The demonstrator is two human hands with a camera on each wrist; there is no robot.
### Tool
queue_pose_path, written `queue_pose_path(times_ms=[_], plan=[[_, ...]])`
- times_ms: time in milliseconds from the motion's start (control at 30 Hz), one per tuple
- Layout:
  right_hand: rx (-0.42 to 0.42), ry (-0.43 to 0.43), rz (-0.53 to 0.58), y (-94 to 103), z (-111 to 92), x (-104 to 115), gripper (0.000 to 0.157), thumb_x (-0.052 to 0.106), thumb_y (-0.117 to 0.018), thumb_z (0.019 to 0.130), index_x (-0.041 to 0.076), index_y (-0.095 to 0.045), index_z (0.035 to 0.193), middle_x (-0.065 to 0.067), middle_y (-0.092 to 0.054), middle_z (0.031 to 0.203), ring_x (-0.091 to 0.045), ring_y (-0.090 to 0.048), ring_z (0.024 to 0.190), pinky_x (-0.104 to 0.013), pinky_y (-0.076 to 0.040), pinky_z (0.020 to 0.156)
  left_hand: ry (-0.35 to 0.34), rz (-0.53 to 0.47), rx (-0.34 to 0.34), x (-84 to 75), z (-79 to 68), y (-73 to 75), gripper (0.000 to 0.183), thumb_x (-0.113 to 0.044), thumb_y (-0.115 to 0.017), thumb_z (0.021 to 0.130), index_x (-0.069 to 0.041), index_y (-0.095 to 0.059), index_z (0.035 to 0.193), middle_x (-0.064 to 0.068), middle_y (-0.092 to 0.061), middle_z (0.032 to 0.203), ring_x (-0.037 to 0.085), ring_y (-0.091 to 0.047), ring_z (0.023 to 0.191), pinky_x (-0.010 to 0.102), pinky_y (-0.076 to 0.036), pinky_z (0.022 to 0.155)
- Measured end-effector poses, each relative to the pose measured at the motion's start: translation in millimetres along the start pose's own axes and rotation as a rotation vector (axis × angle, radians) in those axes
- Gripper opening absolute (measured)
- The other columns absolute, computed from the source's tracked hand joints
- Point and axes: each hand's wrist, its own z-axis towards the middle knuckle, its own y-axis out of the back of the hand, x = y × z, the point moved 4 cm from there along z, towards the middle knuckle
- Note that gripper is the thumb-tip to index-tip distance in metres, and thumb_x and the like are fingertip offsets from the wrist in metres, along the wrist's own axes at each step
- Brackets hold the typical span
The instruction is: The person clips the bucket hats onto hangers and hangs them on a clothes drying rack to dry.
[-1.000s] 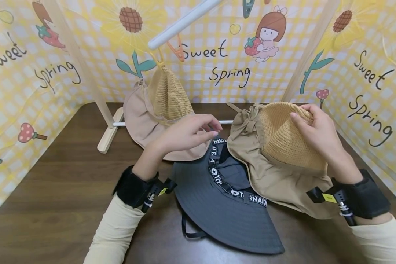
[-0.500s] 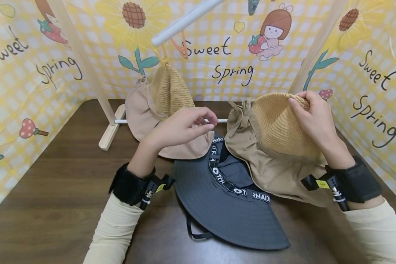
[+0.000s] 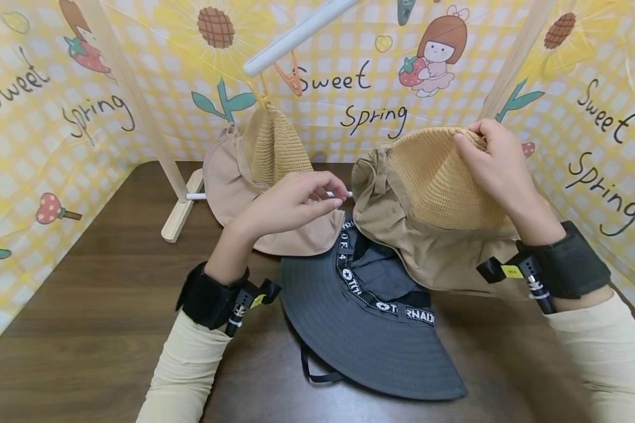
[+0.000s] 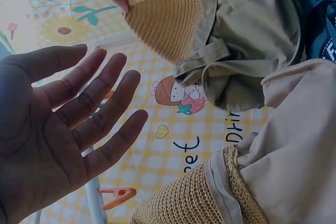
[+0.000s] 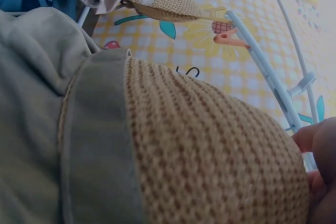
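Observation:
My right hand (image 3: 500, 161) pinches the top of a khaki sun hat (image 3: 439, 188), whose woven straw crown hangs from the fingers with its cloth brim below. A bow shows at the hat's left side. My left hand (image 3: 296, 202) holds nothing; its fingers are spread and relaxed in the left wrist view, in front of a pinkish sun hat (image 3: 224, 176). That one hangs by its straw crown from a yellow clip (image 3: 263, 94) on the rack's white bar (image 3: 298, 38). A dark grey bucket hat (image 3: 370, 346) lies on the table, partly covered by both other hats.
An orange clip (image 3: 290, 76) and a grey-green clip (image 3: 404, 10) hang from the bar. The rack's wooden foot (image 3: 182, 205) and upright (image 3: 137, 106) stand at the left. Yellow checked cloth (image 3: 317, 135) encloses the brown table (image 3: 95, 282).
My right hand has lifted the khaki hat upward and slightly left, uncovering more of the dark grey hat. The left hand has barely moved.

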Motion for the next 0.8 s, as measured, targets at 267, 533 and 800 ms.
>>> queue_pose_path(times_ms=[267, 533, 800], plan=[[0.097, 0.004, -0.096, -4.7, 20, 17, 0.031, 0.022, -0.041, 0.091, -0.002, -0.059, 0.098, -0.013, -0.048, 0.1, -0.031, -0.044, 0.094, -0.041, -0.033, 0.076, -0.006, 0.012, -0.011, 1.3, -0.1, -0.1, 0.016, -0.014, -0.054, 0.094, -0.007, -0.061, 0.107, 0.008, -0.066, 0.106, 0.018, -0.062, 0.092, 0.038, -0.052, 0.084], [0.098, 0.026, -0.231, -5.3, 32, 22, 0.034, 0.021, -0.045, 0.089, -0.004, -0.064, 0.101, -0.015, -0.043, 0.094, -0.042, -0.034, 0.104, -0.052, -0.029, 0.085, -0.012, 0.014, -0.01, 1.0, 0.0, 0.9, 0.015, -0.013, -0.054, 0.095, -0.007, -0.061, 0.106, 0.008, -0.066, 0.106, 0.018, -0.062, 0.092, 0.038, -0.052, 0.083], [0.118, 0.057, -0.236, -5.5, 37, 28, 0.034, 0.02, -0.043, 0.091, -0.007, -0.063, 0.1, -0.024, -0.049, 0.104, -0.047, -0.036, 0.109, -0.055, -0.031, 0.088, -0.008, 0.027, -0.01, 1.9, -0.4, 1.5, 0.015, -0.013, -0.055, 0.094, -0.008, -0.061, 0.106, 0.007, -0.066, 0.105, 0.017, -0.062, 0.091, 0.038, -0.052, 0.081]])
